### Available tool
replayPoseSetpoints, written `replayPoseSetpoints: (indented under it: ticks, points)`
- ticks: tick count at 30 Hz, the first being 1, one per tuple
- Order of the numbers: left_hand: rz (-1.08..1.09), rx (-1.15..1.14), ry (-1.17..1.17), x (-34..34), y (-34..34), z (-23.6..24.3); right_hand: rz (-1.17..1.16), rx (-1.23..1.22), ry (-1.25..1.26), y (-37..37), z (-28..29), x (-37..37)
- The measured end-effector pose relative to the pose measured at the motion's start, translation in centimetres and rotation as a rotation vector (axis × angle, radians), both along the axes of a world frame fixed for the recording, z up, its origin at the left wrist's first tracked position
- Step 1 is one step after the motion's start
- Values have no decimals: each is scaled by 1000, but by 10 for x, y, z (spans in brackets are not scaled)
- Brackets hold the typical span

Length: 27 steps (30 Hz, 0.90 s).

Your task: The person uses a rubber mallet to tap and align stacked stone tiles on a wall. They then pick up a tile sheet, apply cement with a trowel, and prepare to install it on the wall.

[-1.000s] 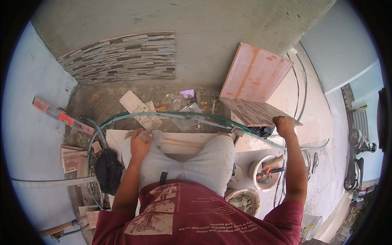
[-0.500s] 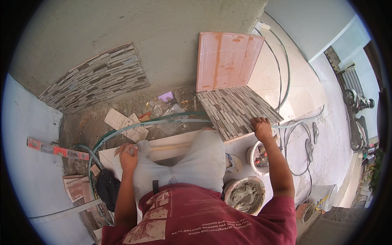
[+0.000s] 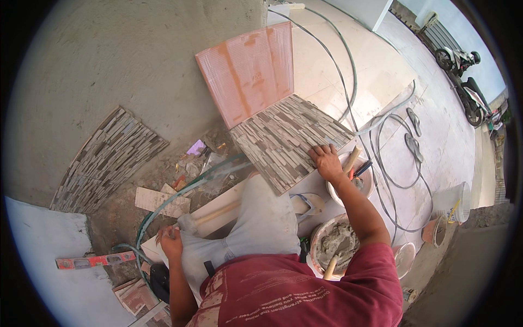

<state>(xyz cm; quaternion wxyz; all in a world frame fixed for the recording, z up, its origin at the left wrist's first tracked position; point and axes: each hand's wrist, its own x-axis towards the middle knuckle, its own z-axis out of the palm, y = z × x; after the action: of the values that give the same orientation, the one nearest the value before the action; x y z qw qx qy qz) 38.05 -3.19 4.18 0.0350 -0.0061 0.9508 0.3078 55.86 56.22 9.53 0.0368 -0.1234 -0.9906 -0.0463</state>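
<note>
My right hand (image 3: 326, 162) grips the near edge of a stone-patterned tile (image 3: 291, 139), fingers on its face, thumb hidden. The tile's far edge meets an upright tile (image 3: 248, 73) that shows its pinkish ribbed back and leans at the wall. My left hand (image 3: 170, 241) rests by my left knee, fingers bent but apart, at the edge of a pale board or tile (image 3: 220, 226). Beside it lies a mallet (image 3: 188, 224) with a greyish head and wooden handle, partly behind my leg. Stone-patterned tiling (image 3: 111, 163) covers a low part of the wall at the left.
A bucket of grey mortar (image 3: 335, 245) and a bucket of tools (image 3: 351, 180) stand at my right. Hoses (image 3: 381, 180) and slippers (image 3: 413, 147) lie on the floor. A red spirit level (image 3: 98, 260) and broken tile pieces (image 3: 162, 201) are at the left.
My view has swung to the right, so the wall and tiles sit further left. The right hand keeps hold of the tile's edge; the left stays by the knee.
</note>
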Motion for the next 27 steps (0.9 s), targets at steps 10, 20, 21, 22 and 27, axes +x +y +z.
replayPoseSetpoints:
  ticks: [10,20,21,22,27]
  points:
    - [-16,-143,0,2,15,22,-135,-89,35,-8,-24,16]
    - [-5,-115,-24,13,18,33,-134,-102,138,-9,-55,23]
    - [-8,-108,-32,13,20,34,-141,-100,129,-7,-55,24]
    - [-6,-114,-23,13,22,34,-108,-90,161,-1,-66,28]
    - [5,-146,-27,14,23,36,-218,-116,148,-8,-78,27]
